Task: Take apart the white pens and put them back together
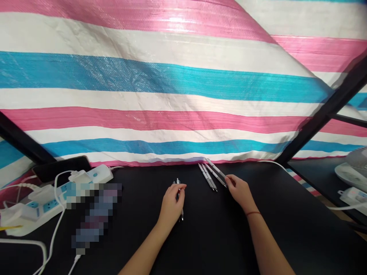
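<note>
The right hand [237, 193] has thumb and forefinger drawn together on the near end of a pen [215, 167], which slants away up and left from the grip. Just left of those fingertips lie three more pens [207, 177], side by side and silver-white with grey grips, the closest with its tip almost at the fingers. Any print on them is too small to read. A thin red cord [253, 213] circles the right wrist.

The left hand [172, 202], well left of the right one, is cupped low over more pens [182, 214]; their ends show beyond and below the fingers, and how firmly they are held I cannot tell.

Both hands are over a black desk [212, 236]. Far left of the left hand are a white power strip [51, 206] with blue sockets and a dark slab [61, 168] behind it; nearer that hand, a pixelated patch [97, 215] hides whatever labels lie there. Beyond both hands hangs a pink, white and blue striped sheet [172, 118].
</note>
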`<state>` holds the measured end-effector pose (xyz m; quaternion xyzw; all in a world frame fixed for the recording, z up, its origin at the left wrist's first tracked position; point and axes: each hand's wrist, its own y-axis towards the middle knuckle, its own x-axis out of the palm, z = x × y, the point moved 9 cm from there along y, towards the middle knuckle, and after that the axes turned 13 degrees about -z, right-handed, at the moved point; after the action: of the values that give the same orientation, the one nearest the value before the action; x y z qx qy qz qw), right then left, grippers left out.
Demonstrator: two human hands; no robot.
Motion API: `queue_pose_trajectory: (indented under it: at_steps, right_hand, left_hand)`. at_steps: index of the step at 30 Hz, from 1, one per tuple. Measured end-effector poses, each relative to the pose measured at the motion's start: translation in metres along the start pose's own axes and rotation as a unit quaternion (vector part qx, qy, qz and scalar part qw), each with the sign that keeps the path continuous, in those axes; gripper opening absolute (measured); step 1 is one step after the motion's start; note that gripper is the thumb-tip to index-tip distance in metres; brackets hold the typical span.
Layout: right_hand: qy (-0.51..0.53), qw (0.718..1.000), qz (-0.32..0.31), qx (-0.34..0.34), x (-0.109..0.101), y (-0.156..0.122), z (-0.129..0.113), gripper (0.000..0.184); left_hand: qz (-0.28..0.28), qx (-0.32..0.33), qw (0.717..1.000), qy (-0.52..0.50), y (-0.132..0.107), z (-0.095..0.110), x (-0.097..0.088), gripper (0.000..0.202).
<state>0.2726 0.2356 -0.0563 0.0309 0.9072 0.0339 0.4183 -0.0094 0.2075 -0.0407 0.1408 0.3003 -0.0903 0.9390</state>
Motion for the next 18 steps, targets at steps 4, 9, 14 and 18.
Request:
queue_pose_trajectory:
  at_steps: [4, 9, 14, 18]
  right_hand:
    - [-0.054, 0.997, 0.025, 0.046, -0.003, 0.0, 0.015, 0.027]
    - [-0.075, 0.996, 0.054, 0.014, 0.004, 0.001, 0.006, 0.029]
    - [0.018, 0.995, 0.097, 0.025, -0.001, -0.002, 0.01, 0.034]
    - [-0.045, 0.992, 0.083, 0.08, -0.002, -0.002, 0.021, 0.032]
  left_hand:
    - [-0.001, 0.0, 1.0, 0.0, 0.0, 0.001, 0.0, 0.023]
    - [0.002, -0.003, 1.0, 0.006, 0.0, 0.002, -0.001, 0.023]
    - [0.007, -0.007, 1.0, 0.01, 0.001, -0.001, -0.002, 0.023]
    - [0.0, -0.003, 1.0, 0.009, 0.002, -0.003, 0.0, 0.023]
